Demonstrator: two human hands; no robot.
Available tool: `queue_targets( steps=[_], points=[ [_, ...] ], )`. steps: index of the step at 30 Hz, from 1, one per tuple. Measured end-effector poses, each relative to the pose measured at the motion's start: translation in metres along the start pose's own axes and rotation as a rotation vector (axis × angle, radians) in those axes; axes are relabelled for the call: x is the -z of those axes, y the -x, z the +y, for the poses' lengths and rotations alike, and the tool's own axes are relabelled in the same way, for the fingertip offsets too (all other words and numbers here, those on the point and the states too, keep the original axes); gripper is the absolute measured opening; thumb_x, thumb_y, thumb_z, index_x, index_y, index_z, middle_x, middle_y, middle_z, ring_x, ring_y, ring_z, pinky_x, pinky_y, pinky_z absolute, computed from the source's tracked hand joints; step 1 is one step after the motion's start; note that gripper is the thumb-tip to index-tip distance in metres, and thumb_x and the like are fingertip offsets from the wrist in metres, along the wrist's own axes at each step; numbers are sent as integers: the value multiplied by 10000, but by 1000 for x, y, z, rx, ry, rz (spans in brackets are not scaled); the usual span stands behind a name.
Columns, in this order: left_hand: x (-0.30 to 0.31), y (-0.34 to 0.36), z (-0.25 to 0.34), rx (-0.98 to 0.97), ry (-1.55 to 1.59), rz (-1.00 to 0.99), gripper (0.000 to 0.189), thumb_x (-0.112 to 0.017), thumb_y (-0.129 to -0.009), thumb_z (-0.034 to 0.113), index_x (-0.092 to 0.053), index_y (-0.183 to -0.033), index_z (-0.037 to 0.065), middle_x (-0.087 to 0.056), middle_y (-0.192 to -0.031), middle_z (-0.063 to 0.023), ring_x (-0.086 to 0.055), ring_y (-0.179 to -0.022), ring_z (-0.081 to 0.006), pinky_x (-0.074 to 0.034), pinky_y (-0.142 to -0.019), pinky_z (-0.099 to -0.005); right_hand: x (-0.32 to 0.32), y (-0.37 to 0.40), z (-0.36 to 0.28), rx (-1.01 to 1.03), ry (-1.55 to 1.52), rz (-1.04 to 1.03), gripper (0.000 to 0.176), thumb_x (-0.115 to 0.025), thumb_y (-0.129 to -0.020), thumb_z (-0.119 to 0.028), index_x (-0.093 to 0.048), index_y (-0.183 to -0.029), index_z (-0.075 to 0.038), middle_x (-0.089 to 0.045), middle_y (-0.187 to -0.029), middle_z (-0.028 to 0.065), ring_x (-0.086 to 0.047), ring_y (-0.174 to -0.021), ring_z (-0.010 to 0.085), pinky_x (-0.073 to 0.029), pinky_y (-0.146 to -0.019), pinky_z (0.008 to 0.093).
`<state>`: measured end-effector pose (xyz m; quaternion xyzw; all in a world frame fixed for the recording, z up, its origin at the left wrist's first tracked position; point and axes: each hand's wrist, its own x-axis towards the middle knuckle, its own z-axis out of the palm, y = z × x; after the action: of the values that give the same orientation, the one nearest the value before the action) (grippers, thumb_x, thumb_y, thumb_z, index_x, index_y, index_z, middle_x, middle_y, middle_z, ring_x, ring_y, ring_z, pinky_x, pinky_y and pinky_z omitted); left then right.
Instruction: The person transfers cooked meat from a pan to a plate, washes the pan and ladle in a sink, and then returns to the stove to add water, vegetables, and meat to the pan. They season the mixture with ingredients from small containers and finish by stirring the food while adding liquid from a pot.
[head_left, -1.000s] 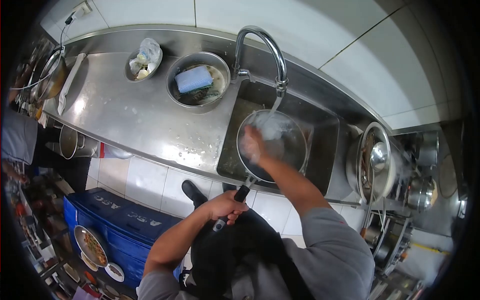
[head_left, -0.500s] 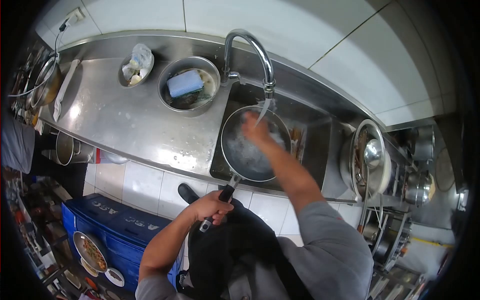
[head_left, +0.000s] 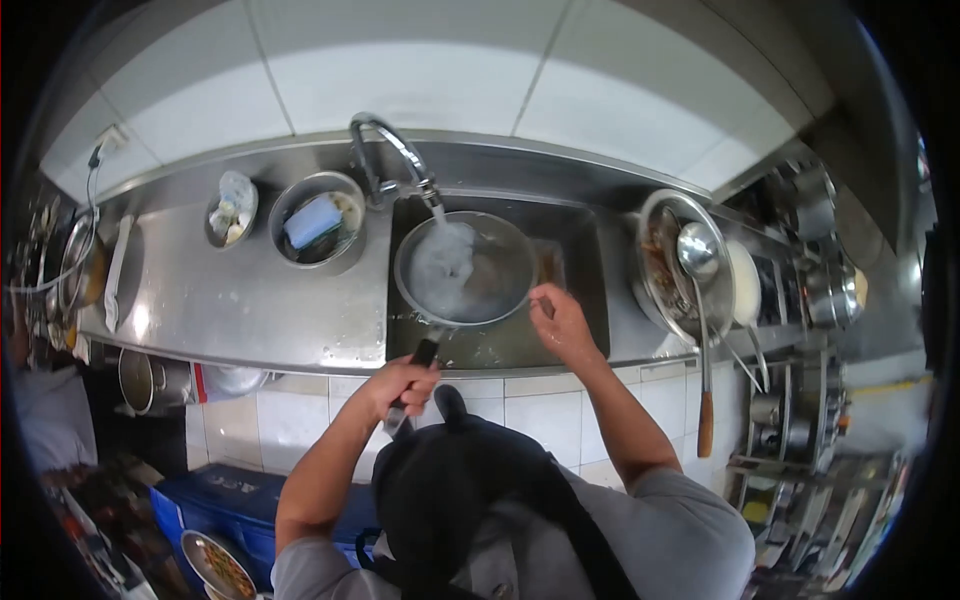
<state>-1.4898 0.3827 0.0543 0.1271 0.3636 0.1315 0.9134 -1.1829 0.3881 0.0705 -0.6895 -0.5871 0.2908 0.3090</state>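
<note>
My left hand [head_left: 405,388] is wrapped round the black handle [head_left: 426,351] of a frying pan [head_left: 505,262] held over the sink [head_left: 578,232]. Water from the curved chrome faucet [head_left: 405,150] runs into the left part of the pan and spreads in a white, foamy swirl. Just off the pan's right rim is my right hand [head_left: 565,325], its fingers curled in, with nothing visible in them.
Left of the sink, a metal pot [head_left: 345,262] holds a blue sponge [head_left: 313,222], beside a small bowl [head_left: 213,235] with a plastic bag. On the right stand a large metal bowl [head_left: 650,295] and a long-handled ladle [head_left: 698,250]. Blue crates [head_left: 240,510] sit behind me.
My right hand has come out of the pan to its right side. The pan has shifted under the faucet, so the stream now lands at its left. My view has turned.
</note>
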Motion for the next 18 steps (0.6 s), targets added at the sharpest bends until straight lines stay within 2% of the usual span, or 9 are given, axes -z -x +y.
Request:
queue_targets(
  steps=[2, 3, 4, 8, 11, 13, 15, 17, 18],
  points=[
    [2, 28, -12, 2, -148, 31, 110, -590, -848, 65, -486, -872, 90, -390, -553, 50, -345, -387, -36, -275, -347, -232, 18, 16, -3, 12, 11, 48, 179, -611, -833, -149, -627, -994, -71, -661, -978, 139, -598, -990, 336, -470, -851, 403],
    [9, 35, -22, 115, -30, -63, 112, -585, -841, 61, -479, -862, 89, -391, -554, 51, -346, -391, -36, -272, -345, -231, 24, 32, -6, 60, 61, 87, 181, -614, -829, -148, -630, -993, -71, -662, -976, 149, -596, -994, 348, -467, -866, 405],
    [-21, 53, -15, 127, -77, 38, 156, -600, -855, 86, -462, -784, 100, -424, -569, 22, -372, -409, -68, -332, -387, -267, 29, 47, -6, 105, 114, 121, 184, -618, -825, -147, -632, -992, -72, -662, -975, 159, -595, -998, 361, -465, -880, 408],
    [-27, 34, 2, 103, -141, 49, 163, -609, -864, 73, -459, -806, 101, -427, -579, 23, -383, -429, -65, -328, -396, -273, 53, 91, 16, -44, 101, 268, 179, -632, -788, -106, -629, -954, -39, -654, -900, 185, -602, -923, 387, -467, -844, 432],
    [-31, 42, 7, 74, -196, 92, 172, -617, -861, 61, -458, -806, 100, -434, -591, 23, -389, -437, -67, -331, -401, -274, 93, 124, -6, 105, 660, 512, 219, -657, -762, -146, -638, -952, -40, -648, -880, 170, -605, -885, 376, -438, -894, 454],
    [-36, 60, 12, 71, -272, 147, 193, -614, -856, 51, -445, -777, 101, -450, -609, 13, -401, -448, -77, -346, -410, -280, 121, 133, 2, 94, 1028, 727, 295, -651, -768, -192, -627, -1022, -43, -657, -935, 161, -607, -879, 373, -415, -954, 444],
    [-37, 57, 18, 74, -348, 137, 194, -607, -854, 44, -439, -774, 99, -451, -612, 9, -404, -448, -78, -354, -410, -282, 156, 138, 0, -165, 1125, 741, 354, -635, -789, -224, -605, -1084, -29, -651, -975, 176, -610, -889, 379, -443, -935, 462],
    [-36, 46, 20, 49, -502, 117, 172, -612, -835, 38, -446, -829, 80, -473, -616, -7, -420, -437, -88, -382, -404, -297, 196, 139, 27, -582, 860, 558, 399, -656, -807, -223, -576, -1127, 1, -652, -960, 188, -627, -923, 344, -484, -857, 499],
    [-29, 36, 17, 59, -527, 101, 172, -612, -835, 38, -446, -829, 80, -473, -616, -7, -420, -437, -88, -382, -404, -297, 219, 137, 42, -607, 857, 579, 399, -656, -807, -223, -576, -1127, 1, -652, -960, 188, -627, -923, 344, -484, -857, 499]
  ],
)
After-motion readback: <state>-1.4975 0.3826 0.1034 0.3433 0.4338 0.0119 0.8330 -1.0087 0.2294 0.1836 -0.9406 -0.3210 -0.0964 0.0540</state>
